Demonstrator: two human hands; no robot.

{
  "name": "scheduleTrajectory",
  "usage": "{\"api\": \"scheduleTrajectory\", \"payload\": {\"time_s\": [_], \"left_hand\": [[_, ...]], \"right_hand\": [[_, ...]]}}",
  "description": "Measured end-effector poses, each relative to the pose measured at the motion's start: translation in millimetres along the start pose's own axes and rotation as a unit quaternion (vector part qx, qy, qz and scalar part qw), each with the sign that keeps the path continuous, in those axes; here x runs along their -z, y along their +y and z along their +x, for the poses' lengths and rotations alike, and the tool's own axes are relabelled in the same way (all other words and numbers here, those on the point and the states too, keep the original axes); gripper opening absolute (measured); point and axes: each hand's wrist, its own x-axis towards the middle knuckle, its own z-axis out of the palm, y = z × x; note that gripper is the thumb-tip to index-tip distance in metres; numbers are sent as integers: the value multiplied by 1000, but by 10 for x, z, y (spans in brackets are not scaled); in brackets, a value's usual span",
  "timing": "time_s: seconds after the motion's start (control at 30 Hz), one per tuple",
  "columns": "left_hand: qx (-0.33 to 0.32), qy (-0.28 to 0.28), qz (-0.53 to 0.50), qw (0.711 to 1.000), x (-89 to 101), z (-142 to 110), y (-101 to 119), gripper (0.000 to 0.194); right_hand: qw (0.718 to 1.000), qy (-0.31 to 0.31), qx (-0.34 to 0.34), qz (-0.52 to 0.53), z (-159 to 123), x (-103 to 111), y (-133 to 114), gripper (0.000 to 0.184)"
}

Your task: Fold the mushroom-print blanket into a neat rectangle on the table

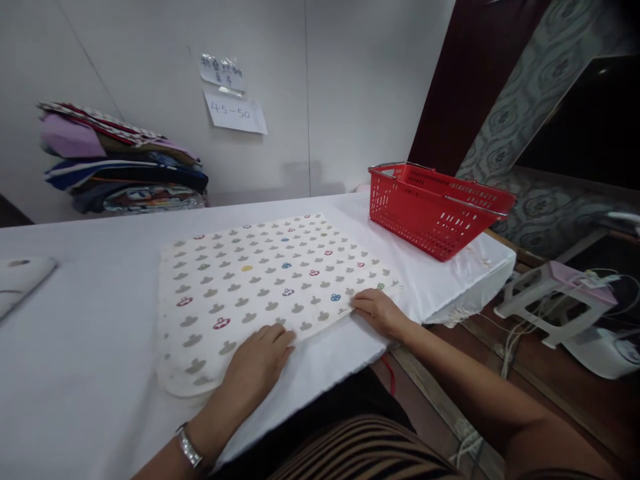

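While the cloth (pixel 270 277) lay flat to the left of the red basket (pixel 397 210) and nearer to me, its cream ground showed rows of grey mushroom shapes, with a few picked out in red, blue, yellow, green or purple. My left hand (pixel 260 360) rested palm down on the near edge, fingers together and slightly bent, a silver band (pixel 189 447) at the wrist. My right hand (pixel 381 312) reached the same edge closer to the basket, fingertips on the fabric near its right corner; I could not tell whether either thumb pinched from below.

Under cloth and basket alike ran a table (pixel 75 380) with a shiny white cover, which hung over the edge below the basket. Far to the basket's left, a white item (pixel 23 280) lay partly out of view, and farther back on that side a stack of folded fabrics (pixel 127 163) rose against the pale wall (pixel 350 87). Two paper signs (pixel 235 115) hung above and left of the basket, the lower reading 45–50. Behind the basket stood a dark red panel (pixel 465 73); to its right were a patterned wall (pixel 505 113) and a dark screen (pixel 590 127). Lower on that side stood a pink-topped white stool (pixel 575 287).
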Motion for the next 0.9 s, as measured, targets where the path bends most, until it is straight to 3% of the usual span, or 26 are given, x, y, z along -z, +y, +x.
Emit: {"api": "scheduleTrajectory", "payload": {"time_s": [0.17,0.37,0.9], "left_hand": [[-4,-20,6,1000,-92,27,-34,22],[-23,8,6,1000,-227,-38,-115,22],[-24,54,-10,998,-199,-56,-94,24]], "right_hand": [[1000,3,-6,20,-16,-7,53,20],[999,-12,-13,27,-6,17,61,22],[998,-36,-10,41,30,87,47,20]]}}
